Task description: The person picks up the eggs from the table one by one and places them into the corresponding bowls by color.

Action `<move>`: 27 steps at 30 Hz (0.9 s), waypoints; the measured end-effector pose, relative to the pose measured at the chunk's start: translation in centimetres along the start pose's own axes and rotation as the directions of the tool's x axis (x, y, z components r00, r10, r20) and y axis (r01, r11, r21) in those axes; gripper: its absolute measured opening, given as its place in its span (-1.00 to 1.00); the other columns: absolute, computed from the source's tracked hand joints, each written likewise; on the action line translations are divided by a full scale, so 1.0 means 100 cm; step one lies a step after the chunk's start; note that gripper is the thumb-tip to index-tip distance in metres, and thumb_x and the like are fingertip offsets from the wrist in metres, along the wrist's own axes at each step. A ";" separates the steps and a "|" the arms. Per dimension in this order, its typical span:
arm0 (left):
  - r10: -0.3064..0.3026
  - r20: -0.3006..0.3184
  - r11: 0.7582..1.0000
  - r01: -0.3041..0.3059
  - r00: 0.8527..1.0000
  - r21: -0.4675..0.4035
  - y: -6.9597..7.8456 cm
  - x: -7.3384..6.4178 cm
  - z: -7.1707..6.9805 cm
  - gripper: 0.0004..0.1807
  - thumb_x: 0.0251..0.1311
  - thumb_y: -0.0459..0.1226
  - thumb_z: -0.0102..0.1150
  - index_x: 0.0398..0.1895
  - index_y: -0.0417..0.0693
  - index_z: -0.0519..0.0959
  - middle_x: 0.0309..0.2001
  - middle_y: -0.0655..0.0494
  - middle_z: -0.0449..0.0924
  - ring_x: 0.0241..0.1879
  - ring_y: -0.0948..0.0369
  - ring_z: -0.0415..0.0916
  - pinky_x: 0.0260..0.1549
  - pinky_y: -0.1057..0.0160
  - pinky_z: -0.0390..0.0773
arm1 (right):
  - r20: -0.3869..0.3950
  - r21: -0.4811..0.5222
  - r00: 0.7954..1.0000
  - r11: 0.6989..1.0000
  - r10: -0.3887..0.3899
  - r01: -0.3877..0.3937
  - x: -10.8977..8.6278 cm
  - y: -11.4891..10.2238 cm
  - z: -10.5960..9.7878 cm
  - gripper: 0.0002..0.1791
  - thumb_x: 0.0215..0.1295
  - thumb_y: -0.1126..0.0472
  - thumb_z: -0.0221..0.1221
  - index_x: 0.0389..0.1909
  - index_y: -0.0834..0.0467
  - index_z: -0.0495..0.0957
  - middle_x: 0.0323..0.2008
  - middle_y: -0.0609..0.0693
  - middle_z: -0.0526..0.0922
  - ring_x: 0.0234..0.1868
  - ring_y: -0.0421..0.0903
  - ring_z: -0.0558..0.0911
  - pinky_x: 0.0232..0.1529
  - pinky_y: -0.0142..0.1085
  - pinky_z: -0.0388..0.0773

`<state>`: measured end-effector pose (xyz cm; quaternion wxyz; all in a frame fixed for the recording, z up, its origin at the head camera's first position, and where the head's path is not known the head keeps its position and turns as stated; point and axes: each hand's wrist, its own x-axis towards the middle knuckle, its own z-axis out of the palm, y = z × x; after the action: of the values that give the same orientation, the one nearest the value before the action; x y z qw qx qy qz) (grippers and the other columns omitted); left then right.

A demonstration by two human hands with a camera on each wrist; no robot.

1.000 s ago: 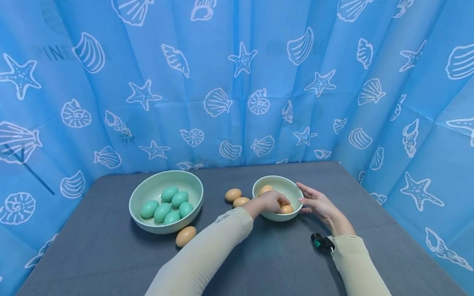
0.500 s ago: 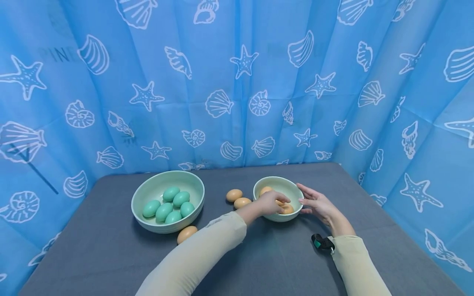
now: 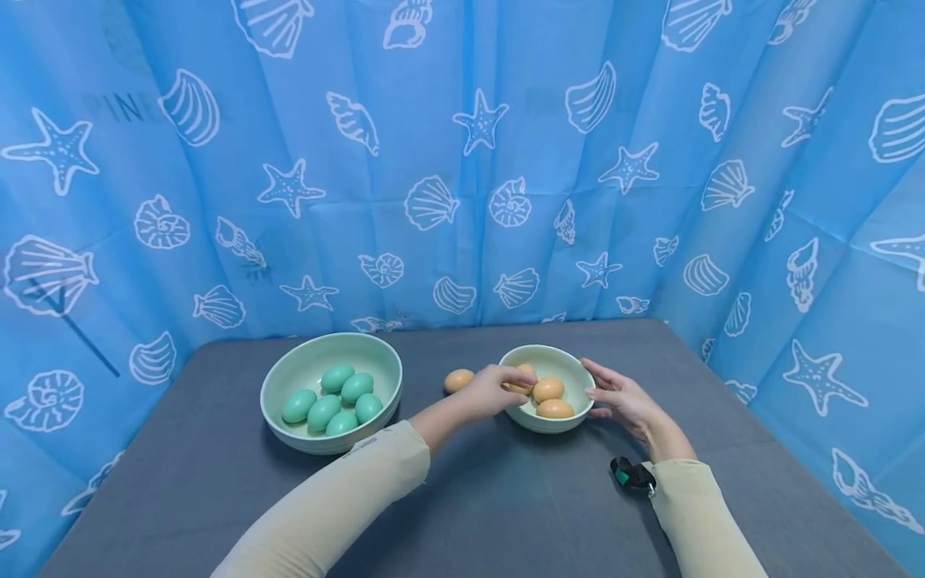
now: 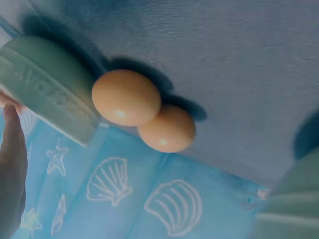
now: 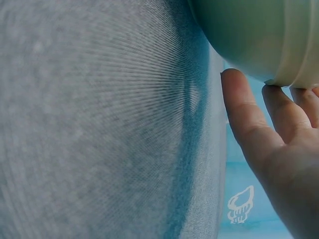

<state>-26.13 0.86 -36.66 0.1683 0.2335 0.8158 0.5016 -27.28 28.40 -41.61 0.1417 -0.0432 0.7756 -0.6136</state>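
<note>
My left hand (image 3: 491, 391) reaches over the left rim of the small pale-green bowl (image 3: 543, 429), fingers slightly bent and nothing seen between them. Brown eggs lie in that bowl, with one egg (image 3: 549, 389) in the middle, another egg (image 3: 555, 409) at the front, and one at the left partly behind the fingers. At the bowl's right side my right hand (image 3: 632, 408) is spread, and in the right wrist view its fairly straight fingertips (image 5: 277, 94) touch the outer wall. Two more brown eggs lie left of this bowl; the left wrist view shows a near egg (image 4: 126, 97) and a far egg (image 4: 168, 128).
A larger pale-green bowl (image 3: 270, 405) with several green eggs (image 3: 323, 413) stands at the left. My left sleeve (image 3: 325, 502) passes in front of it. A black strap with a small clip (image 3: 631, 474) hangs at my right cuff. A blue shell-print curtain (image 3: 433, 160) surrounds the grey table (image 3: 506, 514).
My left hand has drawn back leftward from the eggs in the small bowl, uncovering the middle and front ones. My sleeve now hides the brown egg before the large bowl. The right hand stays put.
</note>
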 end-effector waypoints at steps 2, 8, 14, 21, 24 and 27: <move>0.003 -0.009 1.000 -0.004 1.000 -0.028 -0.002 -0.007 -0.006 -0.61 0.34 -0.44 0.18 0.22 -0.22 0.59 0.18 -0.18 0.60 0.02 0.11 0.59 -0.03 0.18 0.66 | 0.002 -0.001 1.000 1.000 0.001 -0.001 0.000 -0.001 0.000 -0.20 0.52 0.27 0.03 0.60 0.21 -0.19 0.58 0.29 -0.23 0.55 0.33 0.01 0.06 -0.22 0.62; 0.013 -0.029 0.998 -0.015 0.999 -0.054 0.001 -0.029 -0.027 -0.63 0.38 -0.38 0.16 0.23 -0.19 0.58 0.21 -0.15 0.58 0.08 0.09 0.58 0.02 0.11 0.65 | -0.003 -0.007 1.000 1.000 -0.004 0.004 0.000 -0.004 0.001 -0.20 0.51 0.29 0.02 0.60 0.24 -0.19 0.58 0.31 -0.23 0.55 0.34 -0.01 0.07 -0.18 0.61; 0.009 -0.025 0.997 -0.011 1.000 -0.074 0.002 -0.042 -0.039 -0.62 0.42 -0.36 0.12 0.27 -0.20 0.55 0.26 -0.18 0.53 0.17 0.00 0.55 0.07 0.10 0.64 | -0.003 -0.014 1.000 1.000 0.001 -0.001 -0.002 -0.005 0.000 -0.20 0.51 0.29 0.02 0.60 0.23 -0.20 0.58 0.30 -0.24 0.55 0.34 -0.01 0.04 -0.22 0.61; 0.023 -0.053 0.999 -0.024 0.998 -0.023 -0.002 -0.059 -0.052 -0.60 0.43 -0.28 0.13 0.27 -0.20 0.54 0.27 -0.14 0.54 0.19 -0.01 0.54 0.13 0.03 0.60 | -0.005 -0.011 1.000 1.000 0.004 -0.004 -0.001 -0.003 0.000 -0.20 0.51 0.28 0.02 0.60 0.22 -0.19 0.58 0.30 -0.20 0.53 0.33 0.05 0.00 -0.29 0.62; 0.031 -0.064 0.999 -0.033 0.997 -0.031 -0.008 -0.067 -0.056 -0.60 0.44 -0.29 0.11 0.28 -0.25 0.52 0.26 -0.18 0.54 0.17 -0.02 0.56 0.12 0.03 0.61 | -0.007 -0.017 1.000 1.000 0.013 -0.013 -0.001 -0.003 0.001 -0.20 0.52 0.26 0.03 0.60 0.21 -0.19 0.58 0.30 -0.20 0.53 0.33 0.05 0.01 -0.27 0.62; 0.034 -0.073 0.998 -0.039 0.997 -0.057 -0.014 -0.075 -0.060 -0.59 0.43 -0.31 0.12 0.29 -0.28 0.51 0.27 -0.21 0.53 0.18 -0.05 0.55 0.13 0.03 0.61 | -0.005 -0.016 1.000 1.000 0.019 -0.019 -0.001 -0.003 0.001 -0.20 0.53 0.26 0.03 0.60 0.20 -0.20 0.58 0.30 -0.21 0.54 0.33 0.04 0.03 -0.25 0.62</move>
<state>-23.25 -8.23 -35.00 0.1365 0.2252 0.8019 0.5363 -27.20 28.27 -41.33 0.1452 -0.0353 0.7813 -0.6060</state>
